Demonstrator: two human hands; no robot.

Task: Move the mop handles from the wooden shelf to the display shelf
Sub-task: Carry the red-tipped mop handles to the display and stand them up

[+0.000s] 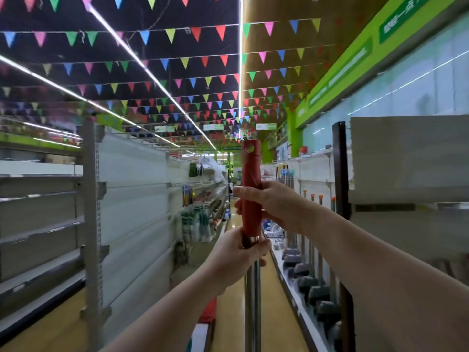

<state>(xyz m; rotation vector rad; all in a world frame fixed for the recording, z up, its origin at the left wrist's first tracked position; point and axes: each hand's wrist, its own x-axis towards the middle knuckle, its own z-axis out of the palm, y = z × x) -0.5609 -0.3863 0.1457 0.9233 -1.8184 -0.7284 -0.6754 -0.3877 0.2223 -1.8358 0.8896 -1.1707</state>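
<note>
A mop handle (pixel 251 168) stands upright in front of me in the shop aisle, with a red grip on top and a shiny metal pole below. My right hand (pixel 271 204) is wrapped around the middle of the red grip. Just under the grip, my left hand (pixel 236 257) holds the metal pole. Along the right side, several other mop handles (pixel 313 224) with orange tips stand in a row, their dark mop heads (pixel 307 283) resting on a low white shelf. The pole's bottom end runs out of view.
White metal shelving (pixel 132 199) lines the left of the aisle. On the right a dark post (pixel 341 168) and a grey shelf panel (pixel 408 158) stand close. Farther down, stocked shelves (pixel 203 214) line the yellow floor. Coloured bunting hangs overhead.
</note>
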